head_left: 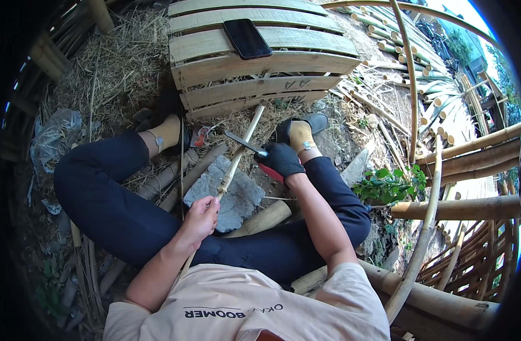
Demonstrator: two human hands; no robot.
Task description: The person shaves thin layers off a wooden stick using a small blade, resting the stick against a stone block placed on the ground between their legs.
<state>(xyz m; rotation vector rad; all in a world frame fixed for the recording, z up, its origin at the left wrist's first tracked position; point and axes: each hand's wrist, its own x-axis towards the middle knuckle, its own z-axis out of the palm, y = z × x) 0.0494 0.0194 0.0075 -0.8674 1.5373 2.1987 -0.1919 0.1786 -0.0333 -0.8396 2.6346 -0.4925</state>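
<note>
My left hand [200,219], bare, grips a thin pale bamboo stick [239,153] that slants up and away over a flat grey stone [237,196]. In a black glove, my right hand [280,159] holds a red-handled knife [246,144]. The dark blade lies across the stick's upper part. I sit with legs spread around the stone, both feet in dark slip-on shoes.
A slatted bamboo bench [260,62] stands in front of me with a black phone [247,38] on it. Thick bamboo poles [459,207] and a bent strip lie to my right, beside a leafy green sprig [388,184]. Straw [112,68] covers the ground at left.
</note>
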